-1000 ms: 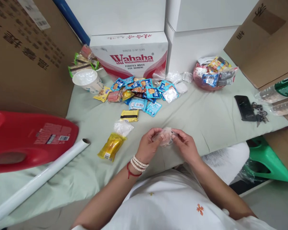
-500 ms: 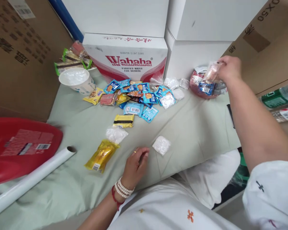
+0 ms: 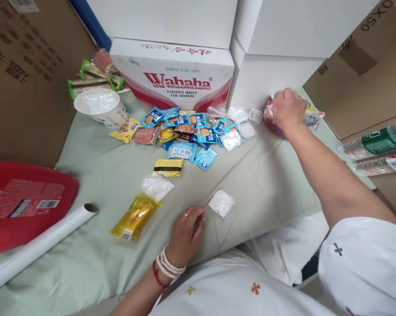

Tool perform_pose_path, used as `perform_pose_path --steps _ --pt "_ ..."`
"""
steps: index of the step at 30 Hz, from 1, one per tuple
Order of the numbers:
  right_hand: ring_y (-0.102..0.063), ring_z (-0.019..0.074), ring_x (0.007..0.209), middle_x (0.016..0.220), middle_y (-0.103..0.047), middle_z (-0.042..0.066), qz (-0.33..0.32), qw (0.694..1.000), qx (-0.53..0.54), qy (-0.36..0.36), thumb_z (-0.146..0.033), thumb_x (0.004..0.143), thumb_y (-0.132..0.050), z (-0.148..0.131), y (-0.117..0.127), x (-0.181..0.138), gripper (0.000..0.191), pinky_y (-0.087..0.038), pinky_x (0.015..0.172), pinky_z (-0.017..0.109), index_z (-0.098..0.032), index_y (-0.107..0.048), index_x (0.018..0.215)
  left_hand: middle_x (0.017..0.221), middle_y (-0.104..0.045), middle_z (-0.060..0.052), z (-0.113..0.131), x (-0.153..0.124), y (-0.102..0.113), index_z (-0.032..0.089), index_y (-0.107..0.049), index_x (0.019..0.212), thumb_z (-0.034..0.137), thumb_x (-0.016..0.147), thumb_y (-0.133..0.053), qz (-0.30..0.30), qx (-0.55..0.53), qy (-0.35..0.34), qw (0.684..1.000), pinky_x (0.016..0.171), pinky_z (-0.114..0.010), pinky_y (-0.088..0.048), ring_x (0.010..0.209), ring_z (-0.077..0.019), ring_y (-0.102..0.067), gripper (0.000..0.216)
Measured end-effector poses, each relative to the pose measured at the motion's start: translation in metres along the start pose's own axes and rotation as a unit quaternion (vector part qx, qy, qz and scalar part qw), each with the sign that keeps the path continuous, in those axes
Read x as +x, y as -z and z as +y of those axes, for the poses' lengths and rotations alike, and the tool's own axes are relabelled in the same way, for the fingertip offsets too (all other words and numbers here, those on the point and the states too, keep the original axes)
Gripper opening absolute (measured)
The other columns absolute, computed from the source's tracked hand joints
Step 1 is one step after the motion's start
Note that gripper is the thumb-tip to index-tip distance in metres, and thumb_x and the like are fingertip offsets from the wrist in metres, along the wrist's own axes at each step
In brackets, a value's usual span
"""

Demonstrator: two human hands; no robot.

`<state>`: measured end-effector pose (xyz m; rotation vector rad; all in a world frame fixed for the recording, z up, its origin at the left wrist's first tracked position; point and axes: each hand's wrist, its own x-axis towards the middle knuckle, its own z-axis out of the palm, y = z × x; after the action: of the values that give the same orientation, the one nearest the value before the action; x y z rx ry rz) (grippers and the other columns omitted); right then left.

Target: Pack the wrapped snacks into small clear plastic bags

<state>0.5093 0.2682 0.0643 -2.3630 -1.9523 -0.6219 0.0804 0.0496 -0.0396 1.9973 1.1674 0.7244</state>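
My left hand (image 3: 186,231) rests on the pale green cloth (image 3: 266,175) near the front edge, fingers loosely curled, holding nothing I can see. A small clear packet (image 3: 221,202) lies just to its right. My right hand (image 3: 285,109) is stretched out to the far right and pressed down on a red bowl (image 3: 270,120) filled with wrapped snacks; its fingers are bent over the snacks and what they grip is hidden. A yellow packet (image 3: 133,217) and another clear packet (image 3: 157,186) lie left of my left hand.
A heap of blue and yellow snack packets (image 3: 191,131) lies before a Wahaha carton (image 3: 173,74). White boxes and brown cartons stand behind. A white cup (image 3: 97,105), a red plastic tray (image 3: 23,202), a white roll (image 3: 36,248) and water bottles (image 3: 375,147) surround the cloth.
Both hands held a clear packet together a second ago. My right hand carried a packet out to the red bowl and lowered onto it; my left hand dropped to the cloth.
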Motion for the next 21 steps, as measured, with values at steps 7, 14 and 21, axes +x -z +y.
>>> perform_pose_path --steps 7,14,21 --pt "-0.055 0.0313 0.113 0.121 -0.066 0.021 -0.050 0.997 0.025 -0.054 -0.016 0.103 -0.038 -0.009 -0.033 -0.047 0.036 -0.042 0.085 0.039 -0.008 -0.068 0.120 0.097 -0.073 -0.008 0.002 0.001 0.002 0.022 -0.064 0.106 0.023 0.098 -0.050 -0.003 0.019 -0.029 0.999 0.080 -0.035 -0.059 0.090 -0.0216 -0.071 0.016" --pt "-0.052 0.0306 0.120 0.134 -0.063 0.018 -0.018 0.990 0.096 -0.101 -0.017 0.096 -0.048 0.076 -0.047 -0.096 0.042 -0.039 0.101 0.043 -0.016 -0.063 0.135 0.098 -0.073 -0.007 0.003 -0.007 0.007 0.023 -0.066 0.102 0.019 0.098 -0.050 0.021 0.018 -0.030 0.999 0.082 -0.033 -0.059 0.091 -0.0199 -0.071 0.017" --pt "-0.056 0.0274 0.087 0.088 -0.063 0.017 0.072 0.957 0.165 -0.227 -0.018 0.089 -0.051 0.175 -0.073 -0.111 0.026 -0.042 0.083 0.042 -0.011 -0.075 0.094 0.102 -0.071 -0.008 0.000 -0.012 0.012 0.021 -0.068 0.102 0.015 0.097 -0.051 0.048 0.052 -0.053 0.996 0.080 -0.030 -0.058 0.091 -0.0179 -0.070 0.018"
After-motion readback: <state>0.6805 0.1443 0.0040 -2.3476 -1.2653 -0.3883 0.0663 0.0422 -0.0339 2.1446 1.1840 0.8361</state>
